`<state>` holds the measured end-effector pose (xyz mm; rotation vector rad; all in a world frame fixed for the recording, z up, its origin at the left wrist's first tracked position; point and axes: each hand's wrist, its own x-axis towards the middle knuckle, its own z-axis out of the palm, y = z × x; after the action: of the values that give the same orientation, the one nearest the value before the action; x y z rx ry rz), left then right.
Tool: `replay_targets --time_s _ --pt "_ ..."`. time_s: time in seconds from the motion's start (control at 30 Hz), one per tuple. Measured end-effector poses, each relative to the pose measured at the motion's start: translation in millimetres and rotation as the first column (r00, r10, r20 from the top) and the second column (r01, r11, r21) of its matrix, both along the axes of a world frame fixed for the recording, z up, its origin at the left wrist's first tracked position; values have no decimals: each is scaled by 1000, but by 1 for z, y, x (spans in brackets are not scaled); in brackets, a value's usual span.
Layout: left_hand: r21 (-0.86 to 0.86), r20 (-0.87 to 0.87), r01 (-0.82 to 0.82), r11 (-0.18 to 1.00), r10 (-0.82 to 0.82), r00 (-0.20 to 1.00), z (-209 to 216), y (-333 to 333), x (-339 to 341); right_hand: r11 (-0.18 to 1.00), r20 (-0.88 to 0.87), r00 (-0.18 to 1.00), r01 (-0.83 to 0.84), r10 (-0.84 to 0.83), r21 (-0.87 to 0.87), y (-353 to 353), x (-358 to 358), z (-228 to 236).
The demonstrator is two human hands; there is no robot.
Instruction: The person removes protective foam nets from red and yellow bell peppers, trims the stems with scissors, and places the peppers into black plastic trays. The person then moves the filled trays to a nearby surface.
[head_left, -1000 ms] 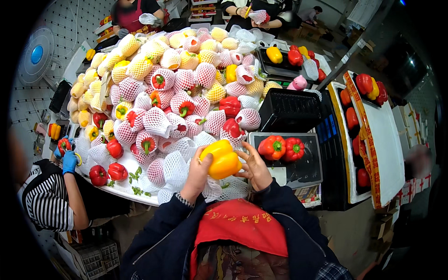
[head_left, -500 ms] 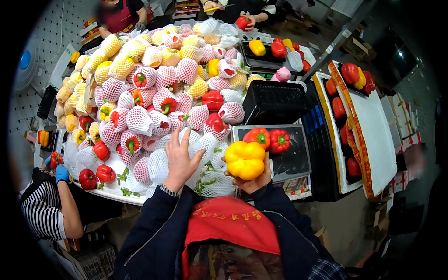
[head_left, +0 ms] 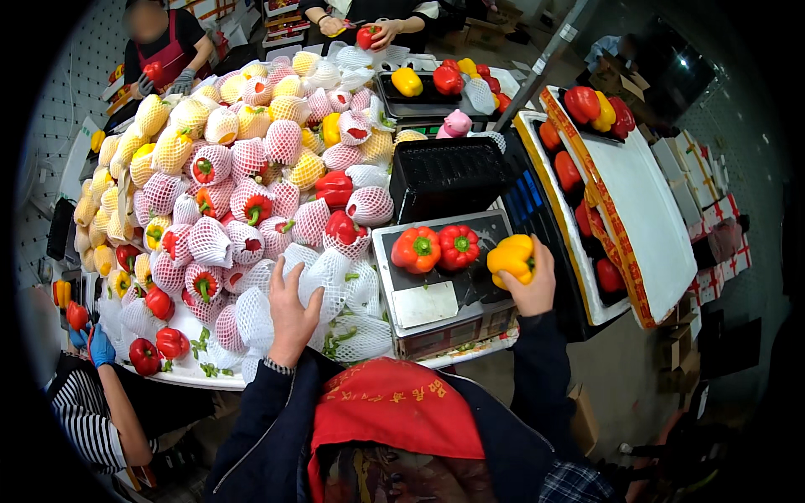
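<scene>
At the right side of the dark platform [head_left: 480, 289], holding the yellow pepper [head_left: 508, 256] in the right hand [head_left: 535, 287], with fingers curled around its near right side; cannot tell about contact with the surface. Holding the left hand [head_left: 293, 317] near white foam nets [head_left: 253, 320], with fingers spread and gripping nothing. Seemingly in the step of placing, right of two red peppers [head_left: 436, 249]. Next, as judged: lower gently, check for steady rest, loosen the grip.

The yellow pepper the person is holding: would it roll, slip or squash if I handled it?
The yellow pepper has a shine on its skin, so it may be slightly slippery. Its rounded but lumpy, lobed shape suggests it would probably wobble rather than roll smoothly. The visible skin looks taut, so it is likely firm, though hard squeezing might bruise it.
</scene>
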<state>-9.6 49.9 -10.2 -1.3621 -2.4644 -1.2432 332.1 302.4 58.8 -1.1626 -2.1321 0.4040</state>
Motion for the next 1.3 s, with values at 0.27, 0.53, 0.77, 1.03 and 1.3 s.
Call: replay_targets --time_s 0.27,0.53,0.77,1.03,1.3 --pt "-64 -28 13 998 -15 1000 -9 0 7 981 423 895 -75 146 -180 40 -1 -15" --pt "-159 -153 -16 987 -9 988 -2 -5 19 841 411 823 -502 393 200 115 -103 24" --pt "-162 -189 -103 981 72 979 12 -18 28 816 723 590 -575 360 63 157 -154 7" --pt "-100 -76 -144 984 137 988 17 -26 35 744 584 619 -667 525 38 186 -154 -2" --pt "-58 40 -134 989 136 990 22 -22 37 705 489 577 -699 654 -118 198 -163 5"
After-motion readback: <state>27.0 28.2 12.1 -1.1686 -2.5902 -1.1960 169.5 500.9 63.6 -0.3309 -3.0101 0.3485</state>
